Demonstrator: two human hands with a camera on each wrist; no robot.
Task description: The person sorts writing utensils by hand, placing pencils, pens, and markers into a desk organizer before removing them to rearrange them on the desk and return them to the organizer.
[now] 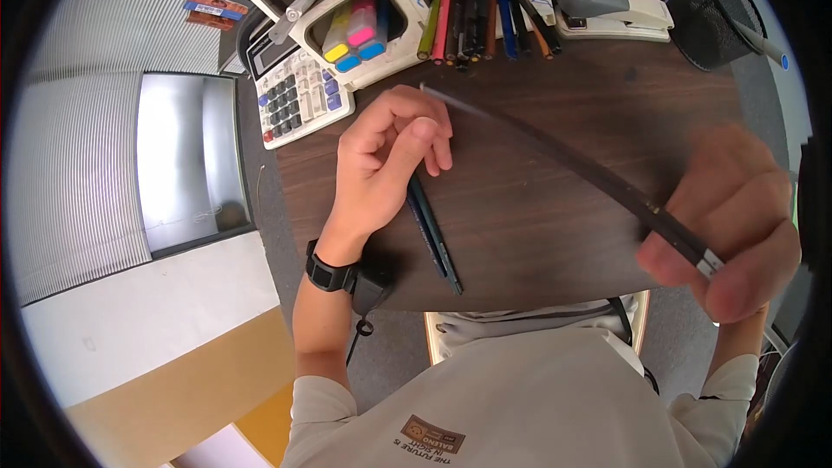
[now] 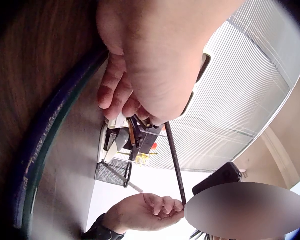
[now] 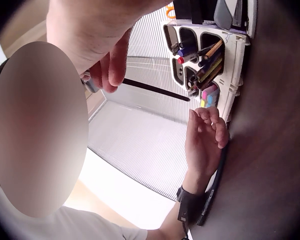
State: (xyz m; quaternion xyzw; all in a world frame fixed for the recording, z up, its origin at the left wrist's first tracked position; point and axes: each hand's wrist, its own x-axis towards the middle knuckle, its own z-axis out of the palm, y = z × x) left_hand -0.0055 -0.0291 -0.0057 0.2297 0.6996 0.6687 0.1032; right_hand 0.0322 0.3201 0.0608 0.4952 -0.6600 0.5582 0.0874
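My right hand [image 1: 732,217], lifted close to the head camera on the right, pinches a long dark pencil [image 1: 598,173] near its silver-banded end. From there the pencil slants toward the upper left, and its far end overlaps the left hand's fingers in the head view. With fingers loosely bent, my left hand [image 1: 381,152] is at the left part of the desk and holds nothing. Beneath and beside it lie two slim dark pencils [image 1: 436,238], side by side. The left wrist view shows them as a blue pencil [image 2: 37,145] and a green pencil [image 2: 52,132].
A white organizer [image 1: 381,74] at the back holds highlighters [image 1: 360,30] and several coloured pencils [image 1: 472,17]. A calculator [image 1: 295,100] sits left of it. To the right are a stapler [image 1: 611,9] and a black mesh cup [image 1: 711,17]. The desk [image 1: 537,234] is dark wood.
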